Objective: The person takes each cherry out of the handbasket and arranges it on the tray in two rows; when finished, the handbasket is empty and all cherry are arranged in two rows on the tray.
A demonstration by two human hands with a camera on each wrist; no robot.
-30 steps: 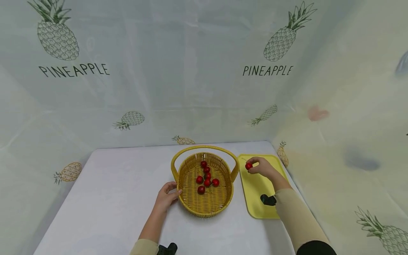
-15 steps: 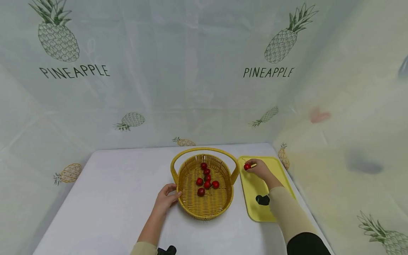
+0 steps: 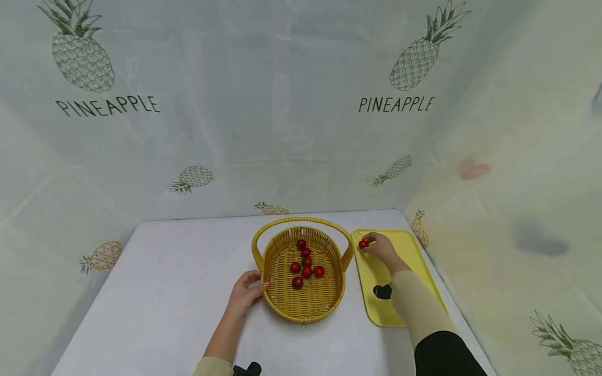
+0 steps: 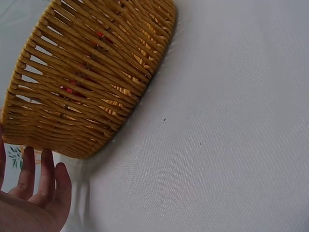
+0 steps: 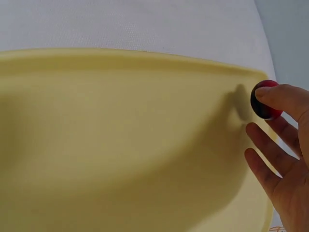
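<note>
Head view: two bare hands work at a white table. A round yellow basket sits near the middle, and a flat yellow tray lies just beside it on the right.
Right hand: thumb and finger pinch one red cherry. Up close, in the right wrist view, two other fingers are spread out and hold nothing.
Where the held cherry is: over the tray, by its far left corner. It looks just above the tray, but I cannot tell for sure that they don't touch.
Left hand: it grips the basket at the left side of the rim, with the thumb on the edge and the fingers outside.
Cherries in the basket: I count seven, bunched from the middle to the far side.
Step now: I think it is the small bit of work where one cherry is moved by hand near the tray.
Next move: it seems to call for a soft pinch, so the round fruit does not slip or roll, and a steady left hand on the basket. Which way the cherry is headed, I cannot tell.
</note>
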